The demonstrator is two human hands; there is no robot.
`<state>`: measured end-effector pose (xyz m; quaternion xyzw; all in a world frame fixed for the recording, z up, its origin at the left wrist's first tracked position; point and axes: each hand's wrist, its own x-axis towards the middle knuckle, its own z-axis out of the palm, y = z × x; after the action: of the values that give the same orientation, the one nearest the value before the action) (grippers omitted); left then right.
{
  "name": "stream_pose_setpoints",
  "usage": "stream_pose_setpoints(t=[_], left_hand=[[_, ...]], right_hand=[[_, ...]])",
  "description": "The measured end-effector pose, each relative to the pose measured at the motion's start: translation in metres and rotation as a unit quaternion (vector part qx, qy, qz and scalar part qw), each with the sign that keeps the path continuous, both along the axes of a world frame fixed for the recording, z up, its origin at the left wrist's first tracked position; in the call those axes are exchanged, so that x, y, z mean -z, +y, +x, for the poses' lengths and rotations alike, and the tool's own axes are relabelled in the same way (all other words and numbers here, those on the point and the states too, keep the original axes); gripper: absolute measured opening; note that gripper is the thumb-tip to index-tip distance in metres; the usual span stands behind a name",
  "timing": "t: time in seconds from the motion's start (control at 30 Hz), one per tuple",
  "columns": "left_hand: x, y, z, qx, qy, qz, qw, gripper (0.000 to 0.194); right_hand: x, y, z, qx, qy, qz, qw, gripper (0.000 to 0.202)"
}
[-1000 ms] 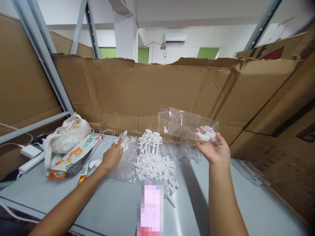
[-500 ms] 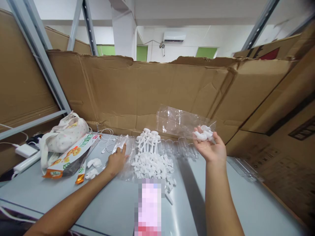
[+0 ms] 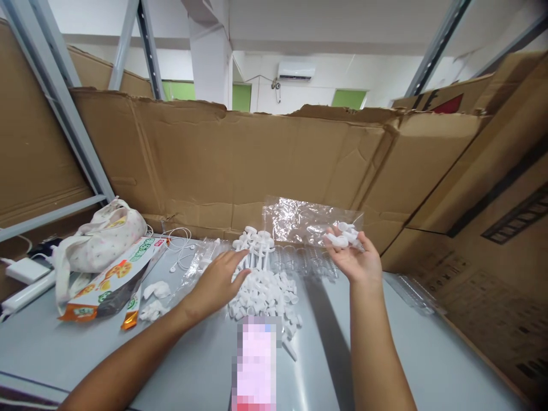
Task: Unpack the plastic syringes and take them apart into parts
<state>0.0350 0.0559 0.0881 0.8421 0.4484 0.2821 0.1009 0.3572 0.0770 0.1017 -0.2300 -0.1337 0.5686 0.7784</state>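
Observation:
My left hand (image 3: 218, 282), fingers apart and nothing in it, hovers at the left side of a pile of small white plastic pieces (image 3: 268, 294). Just behind the pile stand several white long-handled pieces (image 3: 259, 242), close to its fingertips. Palm up, my right hand (image 3: 357, 257) holds several white plastic pieces (image 3: 345, 235) and a clear plastic bag (image 3: 295, 220), which stretches out to the left. Clear plastic cups (image 3: 299, 260) lie in a row below the bag. Another clear bag (image 3: 194, 271) lies partly behind my left hand.
A snack package (image 3: 115, 277), a white cloth bag (image 3: 103, 237), crumpled tissues (image 3: 154, 301) and earphones (image 3: 182, 245) are on the left. A blurred-out pink object (image 3: 257, 365) sits at the front. Clear packaging (image 3: 413, 294) lies at right. Cardboard (image 3: 257, 165) walls the grey table (image 3: 317, 354).
My left hand has left the clear bag on the left and moved right to the white pieces, its fingers spreading. My right hand still holds its pieces and bag. The view has shifted slightly.

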Motion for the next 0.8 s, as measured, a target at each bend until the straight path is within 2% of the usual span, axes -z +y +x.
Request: stream_pose_setpoints(t=[0.07,0.13,0.2,0.27,0.33,0.47,0.57,0.7,0.8], left_hand=[[-0.018,-0.003,0.011,0.082,-0.168,-0.072,0.98,0.042],[-0.03,0.002,0.024,0.133,-0.317,-0.154,0.926,0.046],[-0.035,0.014,0.034,0.13,-0.419,-0.207,0.874,0.046],[-0.033,0.028,0.042,0.103,-0.479,-0.236,0.839,0.043],[-0.027,0.04,0.045,0.108,-0.522,-0.286,0.796,0.041],[-0.01,0.053,0.04,0.192,-0.528,-0.428,0.708,0.035],[0.004,0.06,0.039,0.211,-0.515,-0.468,0.686,0.031],[0.02,0.068,0.047,0.139,-0.557,-0.495,0.653,0.016],[0.025,0.07,0.052,0.103,-0.568,-0.516,0.633,0.018]], right_hand=[[0.001,0.001,-0.001,-0.01,-0.014,0.005,1.0,0.024],[0.002,0.003,-0.002,-0.016,-0.034,0.012,0.999,0.023],[0.003,0.003,-0.003,-0.02,-0.057,0.025,0.998,0.021],[0.003,0.003,-0.005,-0.026,-0.075,0.034,0.996,0.02],[0.002,0.001,-0.007,-0.034,-0.082,0.032,0.996,0.02],[-0.003,-0.002,-0.015,-0.061,-0.102,0.025,0.993,0.021],[-0.006,-0.005,-0.023,-0.08,-0.13,0.018,0.988,0.023],[-0.007,-0.005,-0.032,-0.076,-0.164,0.017,0.983,0.026],[-0.007,-0.006,-0.036,-0.054,-0.201,0.026,0.978,0.032]])
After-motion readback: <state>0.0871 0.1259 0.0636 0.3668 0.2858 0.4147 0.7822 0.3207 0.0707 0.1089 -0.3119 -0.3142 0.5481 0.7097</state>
